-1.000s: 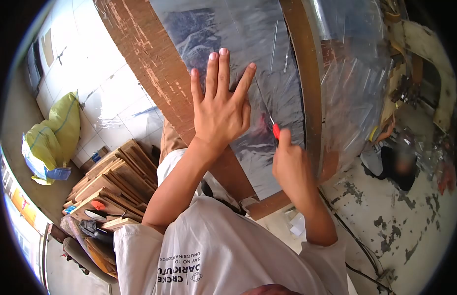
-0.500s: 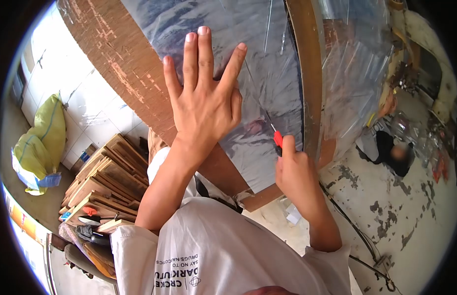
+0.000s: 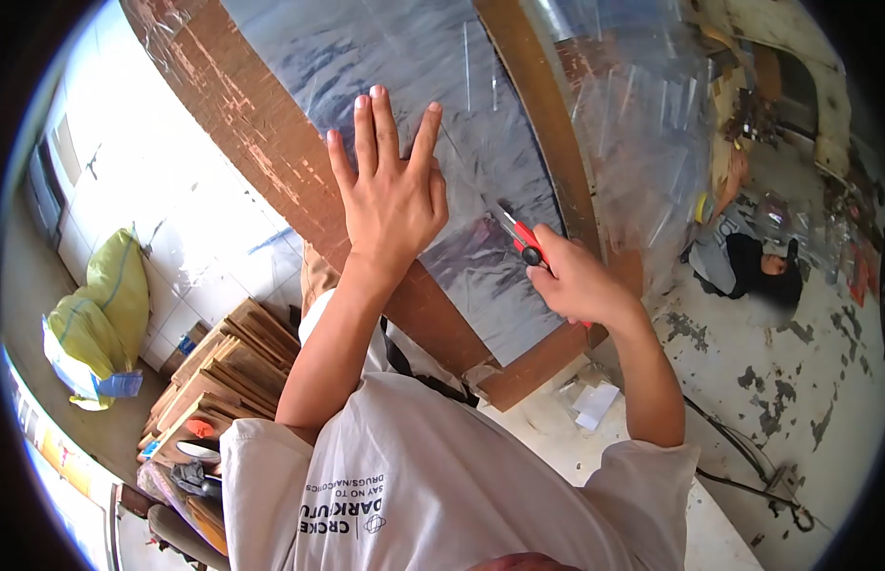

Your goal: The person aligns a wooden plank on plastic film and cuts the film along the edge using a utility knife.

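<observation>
My left hand (image 3: 390, 205) lies flat with fingers spread on a grey-blue printed sheet (image 3: 504, 305), which looks glossy, as if covered with clear film. The sheet rests on a brown wooden board (image 3: 233, 119) whose worn surface shows along the left. My right hand (image 3: 587, 285) is wrapped around a red and black utility knife (image 3: 526, 234). Its blade points up and left over the sheet, right of my left hand. Whether the blade tip touches the sheet, I cannot tell.
Clear plastic film (image 3: 642, 143) spreads beyond the board's right edge. Stacked wooden pieces (image 3: 228, 366) and a yellow-green sack (image 3: 109, 290) stand at left. A person in grey and black (image 3: 747, 266) is at far right. Black cables (image 3: 737, 438) cross the floor.
The camera view has shifted. My right hand has turned, so the knife's black knob shows and its handle slants more. My left hand stays spread on the sheet.
</observation>
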Demonstrator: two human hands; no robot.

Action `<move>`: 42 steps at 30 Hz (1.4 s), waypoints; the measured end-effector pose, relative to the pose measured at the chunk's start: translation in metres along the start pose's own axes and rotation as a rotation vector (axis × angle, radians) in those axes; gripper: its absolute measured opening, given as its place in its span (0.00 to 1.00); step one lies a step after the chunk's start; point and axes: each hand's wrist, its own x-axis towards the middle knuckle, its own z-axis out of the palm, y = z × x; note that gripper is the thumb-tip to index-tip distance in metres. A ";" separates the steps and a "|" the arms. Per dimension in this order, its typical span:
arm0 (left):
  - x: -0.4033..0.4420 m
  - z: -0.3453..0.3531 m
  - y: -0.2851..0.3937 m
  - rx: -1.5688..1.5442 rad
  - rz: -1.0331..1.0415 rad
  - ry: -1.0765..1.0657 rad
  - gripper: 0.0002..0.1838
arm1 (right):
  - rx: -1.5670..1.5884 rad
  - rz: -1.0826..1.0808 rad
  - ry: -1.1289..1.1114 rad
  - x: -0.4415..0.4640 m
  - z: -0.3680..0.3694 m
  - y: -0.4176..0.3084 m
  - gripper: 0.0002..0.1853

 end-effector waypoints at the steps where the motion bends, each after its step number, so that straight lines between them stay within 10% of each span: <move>1: 0.000 0.000 0.000 0.001 0.009 0.014 0.33 | 0.001 -0.008 0.014 0.001 0.004 0.007 0.11; 3: -0.001 0.000 0.000 0.004 0.011 0.011 0.33 | -0.273 -0.359 0.306 0.005 0.021 0.029 0.10; 10: 0.000 -0.004 -0.002 -0.018 0.010 0.012 0.33 | -0.601 -0.078 0.320 -0.028 0.030 -0.026 0.10; 16: 0.001 -0.004 -0.001 -0.040 -0.008 0.007 0.33 | -0.415 -0.311 0.553 -0.026 0.019 -0.041 0.11; 42: 0.005 0.000 -0.001 -0.033 -0.070 -0.037 0.35 | -0.437 -0.144 0.385 0.027 0.045 -0.020 0.13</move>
